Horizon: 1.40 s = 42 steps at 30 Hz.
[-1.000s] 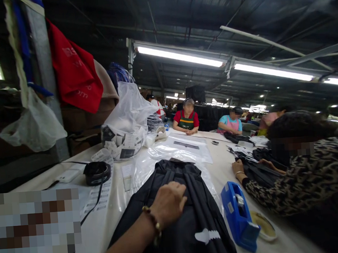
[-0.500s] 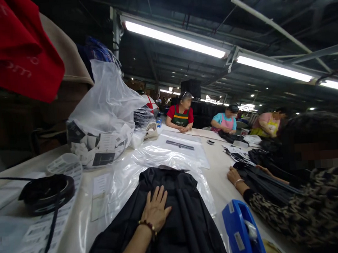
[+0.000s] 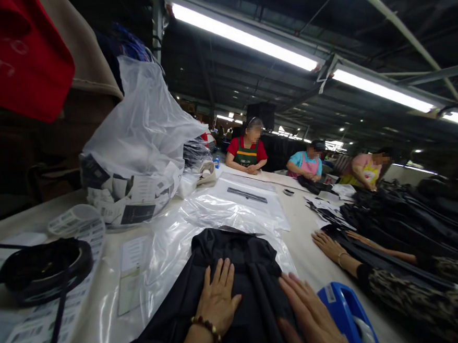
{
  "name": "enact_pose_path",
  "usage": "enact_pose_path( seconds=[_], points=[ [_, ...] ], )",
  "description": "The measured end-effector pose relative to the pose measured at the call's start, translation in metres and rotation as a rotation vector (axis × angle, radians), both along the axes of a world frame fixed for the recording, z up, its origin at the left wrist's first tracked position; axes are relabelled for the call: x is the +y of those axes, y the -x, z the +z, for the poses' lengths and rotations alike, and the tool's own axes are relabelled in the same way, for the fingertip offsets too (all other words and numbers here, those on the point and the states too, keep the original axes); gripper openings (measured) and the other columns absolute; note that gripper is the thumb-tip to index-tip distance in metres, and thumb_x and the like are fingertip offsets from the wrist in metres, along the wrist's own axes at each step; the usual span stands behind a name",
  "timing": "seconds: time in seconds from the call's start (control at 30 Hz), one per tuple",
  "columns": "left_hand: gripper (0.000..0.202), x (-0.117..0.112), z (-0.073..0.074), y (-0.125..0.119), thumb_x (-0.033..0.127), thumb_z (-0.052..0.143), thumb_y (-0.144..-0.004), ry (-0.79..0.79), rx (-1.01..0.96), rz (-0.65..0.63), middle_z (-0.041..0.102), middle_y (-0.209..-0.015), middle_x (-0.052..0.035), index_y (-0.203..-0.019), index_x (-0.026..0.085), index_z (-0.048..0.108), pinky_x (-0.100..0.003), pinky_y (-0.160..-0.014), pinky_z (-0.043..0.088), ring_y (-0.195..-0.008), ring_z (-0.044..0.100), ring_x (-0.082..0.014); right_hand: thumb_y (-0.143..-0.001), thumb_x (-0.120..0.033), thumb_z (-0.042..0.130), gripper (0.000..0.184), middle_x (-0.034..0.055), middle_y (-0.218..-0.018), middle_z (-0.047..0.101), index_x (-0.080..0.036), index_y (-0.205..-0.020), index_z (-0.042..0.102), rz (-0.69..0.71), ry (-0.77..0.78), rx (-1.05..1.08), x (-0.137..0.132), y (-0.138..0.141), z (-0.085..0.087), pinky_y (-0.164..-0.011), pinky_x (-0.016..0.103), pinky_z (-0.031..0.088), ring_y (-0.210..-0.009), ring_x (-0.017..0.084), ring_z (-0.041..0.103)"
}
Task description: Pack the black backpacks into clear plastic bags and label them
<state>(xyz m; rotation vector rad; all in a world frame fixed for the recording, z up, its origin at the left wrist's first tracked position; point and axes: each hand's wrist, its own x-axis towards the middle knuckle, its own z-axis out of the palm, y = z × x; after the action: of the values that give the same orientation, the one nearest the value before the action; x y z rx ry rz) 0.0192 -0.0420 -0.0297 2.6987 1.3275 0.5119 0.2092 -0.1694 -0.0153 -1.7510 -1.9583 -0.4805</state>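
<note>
Low at frame centre, left hand and right hand press flat, each grip spread, on the black garment lying on the tabletop; it looks soft, light, slippery, best pinched at its folded edges.

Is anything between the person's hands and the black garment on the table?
Nothing visible. The left hand and the right hand both lie flat, palms down, directly on the black garment.

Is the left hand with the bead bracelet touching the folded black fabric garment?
Touching. The head view shows the left hand lying palm-down, flat on the folded black fabric garment.
</note>
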Motion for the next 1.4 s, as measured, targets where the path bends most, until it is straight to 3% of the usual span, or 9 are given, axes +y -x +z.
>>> enact_pose_path(
  seconds=[0.23,0.3,0.4,0.5,0.6,0.77,0.93,1.17,1.4],
  points=[
    [0.063,0.001,-0.005,-0.001,0.027,0.047,-0.079,-0.057,-0.02,-0.004,0.022,-0.145,-0.0117,-0.138,0.011,0.031,-0.058,-0.103,0.032,-0.134,0.025,-0.0312,-0.081,-0.048,0.053,0.057,0.012,-0.126,0.055,-0.025,-0.132,0.047,-0.057,0.1,-0.24,0.05,-0.018,-0.097,-0.083,0.044,0.05,-0.111,0.031,0.056],
    [0.064,0.003,-0.012,-0.002,0.027,0.049,-0.078,-0.124,-0.026,-0.006,0.024,-0.144,-0.012,-0.137,0.011,0.033,-0.057,-0.102,0.035,-0.132,0.029,-0.0314,-0.078,-0.052,0.055,0.052,0.0121,-0.124,0.057,-0.025,-0.123,0.057,-0.068,0.143,-0.241,0.05,-0.021,-0.086,-0.084,0.046,0.05,-0.109,0.033,0.057],
    [0.064,0.009,-0.025,-0.003,0.03,0.052,-0.075,-0.215,-0.021,-0.01,0.031,-0.142,-0.0122,-0.135,0.013,0.038,-0.054,-0.097,0.041,-0.128,0.037,-0.0317,-0.079,-0.053,0.053,0.04,0.0079,-0.109,0.067,-0.027,-0.107,0.066,0.039,0.271,-0.149,0.068,-0.01,-0.027,-0.083,0.038,0.049,-0.103,0.028,0.061],
    [0.067,0.015,-0.038,-0.002,0.035,0.054,-0.075,-0.303,-0.032,-0.022,0.034,-0.141,-0.0122,-0.136,0.015,0.037,-0.052,-0.096,0.042,-0.127,0.039,-0.0318,-0.09,-0.036,0.039,0.032,0.0068,-0.114,0.063,-0.023,-0.109,0.062,-0.181,0.303,0.101,0.112,0.014,0.04,-0.091,0.032,0.042,-0.107,0.021,0.057],
    [0.072,0.021,-0.05,-0.001,0.038,0.055,-0.076,-0.393,-0.063,-0.05,0.032,-0.143,-0.0116,-0.14,0.016,0.03,-0.049,-0.096,0.042,-0.129,0.037,-0.0306,-0.088,-0.04,0.041,0.034,0.0117,-0.111,0.062,-0.018,-0.102,0.063,-0.408,0.413,0.226,0.166,0.034,0.07,-0.094,0.039,0.035,-0.11,0.026,0.053],
    [0.059,0.027,-0.069,-0.016,0.039,0.055,-0.077,-0.367,-0.08,0.055,0.045,-0.136,-0.009,-0.133,0.022,0.043,-0.049,-0.096,0.041,-0.123,0.045,-0.0305,-0.081,-0.043,0.052,0.034,0.0197,-0.101,0.063,-0.012,-0.082,0.065,-0.533,0.507,0.366,0.228,0.036,0.057,-0.091,0.051,0.033,-0.108,0.036,0.052],
    [0.055,0.028,-0.082,-0.029,0.01,0.043,-0.081,-0.396,-0.075,0.134,0.048,-0.133,-0.0029,-0.133,0.029,0.042,-0.048,-0.099,0.039,-0.122,0.046,-0.0258,-0.085,-0.04,0.055,0.026,0.0053,-0.097,0.063,-0.016,-0.091,0.061,-0.543,0.584,0.649,0.259,0.028,0.046,-0.084,0.039,0.045,-0.092,0.018,0.059],
    [0.056,0.026,-0.078,-0.028,0.003,0.042,-0.08,-0.398,-0.074,0.139,0.047,-0.134,-0.0022,-0.129,0.03,0.046,-0.048,-0.1,0.039,-0.122,0.047,-0.0254,-0.088,-0.036,0.052,0.028,0.0048,-0.102,0.06,-0.015,-0.107,0.056,-0.395,0.646,1.048,0.27,0.029,0.035,-0.072,0.033,0.052,-0.083,0.014,0.06],
    [0.057,0.027,-0.08,-0.027,0.004,0.042,-0.079,-0.381,-0.067,0.111,0.045,-0.135,-0.0053,-0.131,0.027,0.043,-0.052,-0.1,0.038,-0.125,0.043,-0.0267,-0.085,-0.034,0.057,0.024,0.0027,-0.096,0.062,-0.014,-0.098,0.059,-0.343,0.664,1.118,0.271,0.021,0.036,-0.066,0.03,0.052,-0.079,0.014,0.06]
  ],
)
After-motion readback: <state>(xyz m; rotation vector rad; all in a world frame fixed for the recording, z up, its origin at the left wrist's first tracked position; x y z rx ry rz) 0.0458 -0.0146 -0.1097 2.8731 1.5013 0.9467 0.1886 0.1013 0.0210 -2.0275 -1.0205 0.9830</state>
